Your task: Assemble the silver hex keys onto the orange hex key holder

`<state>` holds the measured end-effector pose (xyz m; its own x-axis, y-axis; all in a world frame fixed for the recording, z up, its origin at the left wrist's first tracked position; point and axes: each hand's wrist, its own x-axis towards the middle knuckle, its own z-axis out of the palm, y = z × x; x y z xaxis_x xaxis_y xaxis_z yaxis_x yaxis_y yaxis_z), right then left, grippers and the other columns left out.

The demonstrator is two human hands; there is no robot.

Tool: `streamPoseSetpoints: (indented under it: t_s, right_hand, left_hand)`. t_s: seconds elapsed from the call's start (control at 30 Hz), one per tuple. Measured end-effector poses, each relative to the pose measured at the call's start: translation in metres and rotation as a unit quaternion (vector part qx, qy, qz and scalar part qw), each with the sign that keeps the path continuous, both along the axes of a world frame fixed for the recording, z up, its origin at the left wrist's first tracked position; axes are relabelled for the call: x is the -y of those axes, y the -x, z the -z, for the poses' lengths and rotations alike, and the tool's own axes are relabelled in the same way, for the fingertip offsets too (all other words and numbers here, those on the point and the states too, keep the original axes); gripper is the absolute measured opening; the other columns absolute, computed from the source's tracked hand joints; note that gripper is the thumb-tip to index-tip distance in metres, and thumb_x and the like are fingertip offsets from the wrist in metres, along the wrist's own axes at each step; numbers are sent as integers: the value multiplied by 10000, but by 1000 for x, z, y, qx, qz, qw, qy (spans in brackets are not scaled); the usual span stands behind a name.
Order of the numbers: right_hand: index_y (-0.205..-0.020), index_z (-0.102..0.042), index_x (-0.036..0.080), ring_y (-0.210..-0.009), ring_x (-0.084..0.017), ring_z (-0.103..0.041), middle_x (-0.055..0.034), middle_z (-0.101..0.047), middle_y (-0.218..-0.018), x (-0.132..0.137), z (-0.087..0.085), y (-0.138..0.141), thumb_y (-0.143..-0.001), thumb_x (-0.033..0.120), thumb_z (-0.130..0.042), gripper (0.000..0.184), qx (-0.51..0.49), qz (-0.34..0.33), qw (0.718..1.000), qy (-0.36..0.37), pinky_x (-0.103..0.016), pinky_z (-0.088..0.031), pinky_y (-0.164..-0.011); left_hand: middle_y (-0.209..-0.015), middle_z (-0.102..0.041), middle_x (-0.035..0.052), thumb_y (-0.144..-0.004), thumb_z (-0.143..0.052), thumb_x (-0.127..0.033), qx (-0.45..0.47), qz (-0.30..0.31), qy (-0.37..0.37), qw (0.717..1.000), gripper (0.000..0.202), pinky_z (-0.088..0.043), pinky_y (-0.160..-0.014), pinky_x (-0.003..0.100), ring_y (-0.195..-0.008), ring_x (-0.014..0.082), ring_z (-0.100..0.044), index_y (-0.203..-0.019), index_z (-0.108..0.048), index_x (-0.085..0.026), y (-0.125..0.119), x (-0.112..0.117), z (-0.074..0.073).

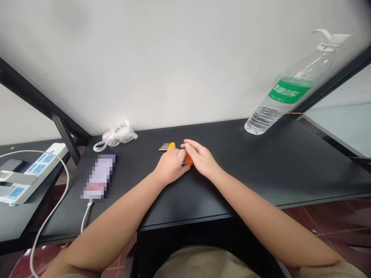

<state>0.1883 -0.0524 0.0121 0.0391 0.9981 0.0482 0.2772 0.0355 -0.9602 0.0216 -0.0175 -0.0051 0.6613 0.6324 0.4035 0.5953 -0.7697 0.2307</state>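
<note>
Holding close with both hands, sound grip: left hand (171, 166) curled over toothed orange-and-yellow piece (171, 146), probably a comb, partly hidden; right hand (201, 158) half-closed, fingers (189, 143) pinching its orange end above black desk (261, 162). Counts, left to right: one power strip (31, 173), one blurred phone (100, 176), one plastic bag (116, 136), one toothed piece, one water bottle (290, 90).

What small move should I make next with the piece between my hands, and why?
I'd probably ease the left hand back a little. It and the right hand cover the middle of the toothed yellow-and-orange piece, with only its ends showing, so you can't yet check how it sits.
</note>
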Motion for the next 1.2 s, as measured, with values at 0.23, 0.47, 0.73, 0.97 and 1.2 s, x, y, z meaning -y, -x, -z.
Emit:
streamPoseSetpoints:
  t_s: [0.23, 0.47, 0.73, 0.97, 1.2]
  right_hand:
    - [-1608, -345, 320, -1515, -299, -371, -86, -361, -1660, 4, -2, 0, -977, 677, -502, 742, 26, -99, 993, 56, -518, -343, -1225]
    - [-1509, -495, 237, -1283, -278, -592, -129, -593, -1442, 4, 2, -9, -996, 529, -550, 593, 109, -43, 992, -44, -453, -477, -1092]
    - [-1222, -648, 216, -826, -191, -663, -50, -730, -978, -8, 12, -4, -955, 268, -556, 288, 232, -35, 969, -81, -310, -503, -766]
    - [-1153, -674, 201, -953, -257, -671, -103, -721, -1049, -34, 19, -39, -955, 250, -538, 245, 389, 65, 918, -41, -349, -498, -852]
    - [-1135, -698, 164, -1023, -301, -648, -166, -671, -1133, -40, 10, -73, -945, 321, -608, 262, 415, 123, 901, -30, -430, -520, -924]
  left_hand:
    - [-944, -709, 81, -941, -614, -263, 12, 47, 11, 999, 115, -505, -877, 434, -911, 251, -644, -1013, -653, -182, -5, -2, -5]
    - [-1184, -707, 92, -943, -620, -265, 13, 3, 4, 1000, 307, -454, -963, 449, -1100, 278, -605, -1247, -641, -225, 4, -6, -14]
    - [-1393, -615, 129, -925, -591, -219, -26, -20, 37, 999, 514, -459, -1040, 475, -1255, 312, -571, -1435, -538, -191, 5, -14, -5]
    - [-1516, -533, 122, -960, -596, -403, -87, -115, 34, 989, 574, -425, -1129, 472, -1396, 330, -463, -1481, -488, -188, 19, -13, -8]
    - [-1542, -519, 144, -1007, -495, -279, -107, -150, 45, 982, 497, -369, -1188, 525, -1419, 324, -470, -1493, -495, -174, 28, -31, -7]
